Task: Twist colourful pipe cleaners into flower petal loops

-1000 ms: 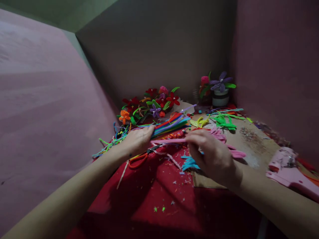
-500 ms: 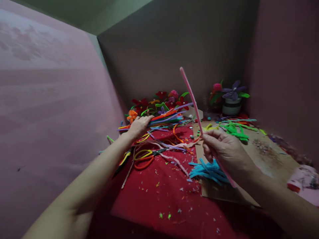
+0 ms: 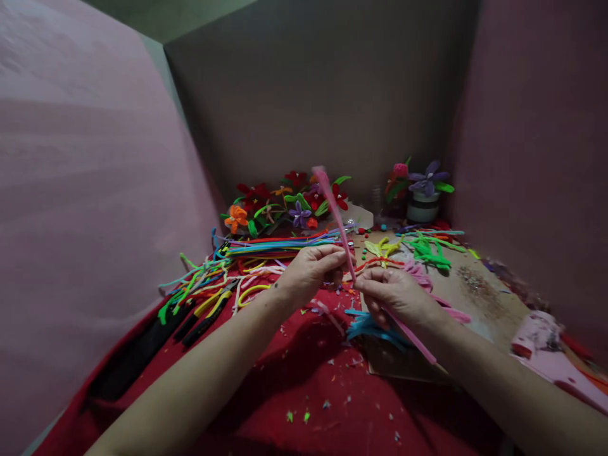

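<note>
A pink pipe cleaner [image 3: 336, 212] slants up between my hands, its upper end blurred by motion and its lower end passing below my right hand. My left hand [image 3: 316, 271] is closed on its middle. Just to the right, my right hand [image 3: 396, 294] pinches the same pipe cleaner lower down. Under my right hand lies a bunch of blue pipe cleaner pieces [image 3: 373, 329]. Looped pink pieces [image 3: 420, 275] rest behind that hand, near a yellow pipe cleaner shape [image 3: 382, 247]. Scissors with a yellow handle [image 3: 251, 293] are partly hidden by my left hand.
A row of long coloured pipe cleaners [image 3: 285, 244] lies at the back, before pipe cleaner flowers [image 3: 299, 215]. Pliers [image 3: 206, 313] lie at left. Green pieces [image 3: 430, 252] sit on the cardboard [image 3: 479, 316]. A potted purple flower [image 3: 424, 206] stands back right.
My left hand has left the long pipe cleaners at the back and come right to the pink pipe cleaner, closing on it. My right hand keeps hold. The view has shifted.
</note>
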Motion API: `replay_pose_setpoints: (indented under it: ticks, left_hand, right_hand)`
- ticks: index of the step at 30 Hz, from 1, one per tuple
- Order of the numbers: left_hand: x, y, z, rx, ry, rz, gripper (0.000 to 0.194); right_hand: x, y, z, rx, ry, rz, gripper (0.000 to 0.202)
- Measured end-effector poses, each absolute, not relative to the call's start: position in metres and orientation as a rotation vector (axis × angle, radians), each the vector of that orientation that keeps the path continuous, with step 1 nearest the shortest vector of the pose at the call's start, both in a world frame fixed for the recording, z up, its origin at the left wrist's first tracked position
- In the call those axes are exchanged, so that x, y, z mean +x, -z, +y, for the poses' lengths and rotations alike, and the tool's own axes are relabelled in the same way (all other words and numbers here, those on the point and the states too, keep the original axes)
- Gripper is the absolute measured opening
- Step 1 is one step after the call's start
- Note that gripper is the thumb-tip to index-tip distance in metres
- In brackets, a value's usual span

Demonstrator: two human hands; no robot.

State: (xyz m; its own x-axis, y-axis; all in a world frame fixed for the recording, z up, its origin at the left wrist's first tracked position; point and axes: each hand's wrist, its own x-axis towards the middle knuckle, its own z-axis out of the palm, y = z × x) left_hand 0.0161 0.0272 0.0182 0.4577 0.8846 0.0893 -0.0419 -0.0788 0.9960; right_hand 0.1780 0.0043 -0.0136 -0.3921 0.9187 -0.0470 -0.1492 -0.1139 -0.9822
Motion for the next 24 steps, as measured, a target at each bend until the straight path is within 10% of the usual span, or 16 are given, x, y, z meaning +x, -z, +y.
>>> replay_pose_setpoints:
  ticks: [24]
  left_hand:
    - [-0.003,-0.001,0.035,0.637,-1.507,0.841,0.016]
  right_hand:
    - [0.182,0.001,0.000,-0.616,-1.781,-0.851,0.018]
